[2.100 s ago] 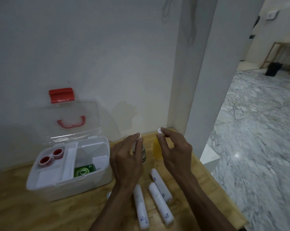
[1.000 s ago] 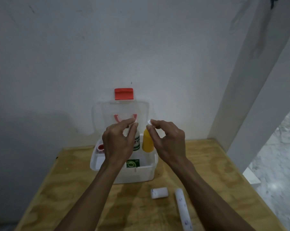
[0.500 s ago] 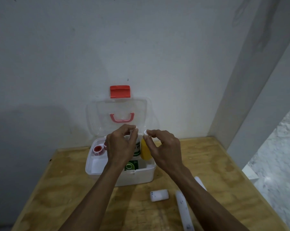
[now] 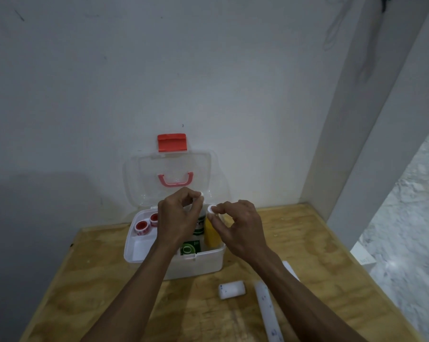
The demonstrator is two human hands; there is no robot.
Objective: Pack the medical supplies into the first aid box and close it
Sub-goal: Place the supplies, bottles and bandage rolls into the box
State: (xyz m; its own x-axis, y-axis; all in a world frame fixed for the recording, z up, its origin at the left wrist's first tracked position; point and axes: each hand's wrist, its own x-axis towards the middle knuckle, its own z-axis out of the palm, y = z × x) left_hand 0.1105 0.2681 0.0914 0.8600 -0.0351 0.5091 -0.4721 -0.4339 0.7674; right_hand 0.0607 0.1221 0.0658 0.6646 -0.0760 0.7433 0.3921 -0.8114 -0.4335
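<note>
The white first aid box (image 4: 196, 265) stands open on the wooden table (image 4: 97, 280), its clear lid (image 4: 171, 174) leaning on the wall. My left hand (image 4: 178, 218) pinches the white cap of a green-labelled bottle (image 4: 199, 227), lowered into the box. My right hand (image 4: 240, 228) pinches the cap of a yellow bottle (image 4: 211, 234) beside it, also inside the box. Two red-and-white tape rolls (image 4: 144, 224) lie in the left tray. A green packet (image 4: 190, 247) lies at the box's front.
On the table in front of the box lie a short white roll (image 4: 231, 289) and a long white roll (image 4: 267, 312); another white roll (image 4: 291, 270) shows behind my right forearm. A wall stands behind, a pillar at right, marble floor beyond the table's right edge.
Both hands carried the two bottles from the table's right side over to the box and lowered them into it. The view swung left to centre on the box.
</note>
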